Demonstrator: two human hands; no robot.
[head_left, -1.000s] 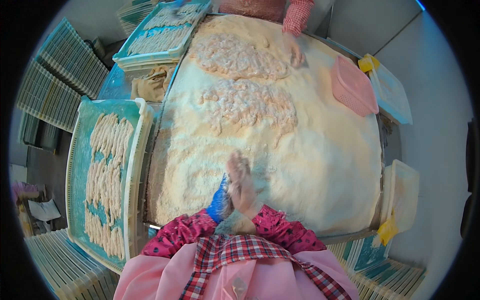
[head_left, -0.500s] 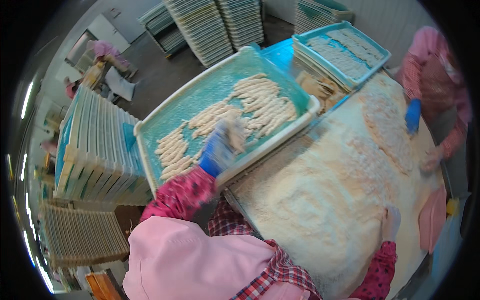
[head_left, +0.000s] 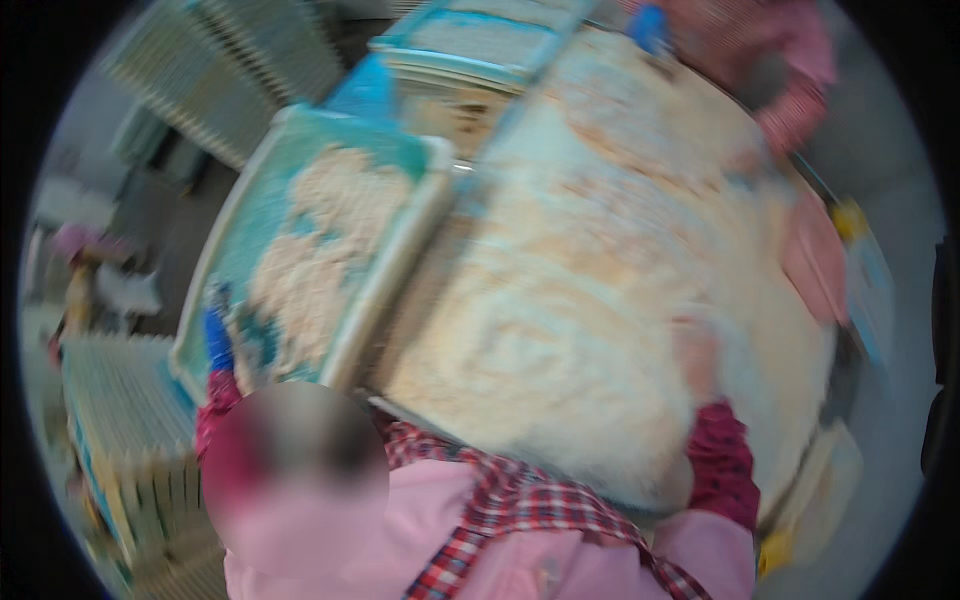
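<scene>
My left hand [head_left: 218, 335], in a blue glove, is at the left side of a white-rimmed, teal-lined tray [head_left: 395, 275]. Its fingers are smeared by motion, so whether it holds anything does not show. Pale, flour-coated strips [head_left: 330, 230] lie close together across the tray's middle. My right hand [head_left: 697, 355] rests on or just above the thick layer of flour [head_left: 530, 400] on the table, its fingers blurred. Farther off, lumpy floured pieces [head_left: 640, 215] are spread over the same table.
Across the table a co-worker's blue-gloved hand [head_left: 650, 30] touches the far edge. A pink scoop-like piece [head_left: 812, 255] lies at the right edge. Stacked trays stand at the back [head_left: 480, 45] and at lower left [head_left: 130, 430]. Another person [head_left: 90, 250] is far left.
The view has swung, so the tray and table appear farther left and higher. My left hand has moved from over the strips to the tray's left side. My right hand stays at the flour.
</scene>
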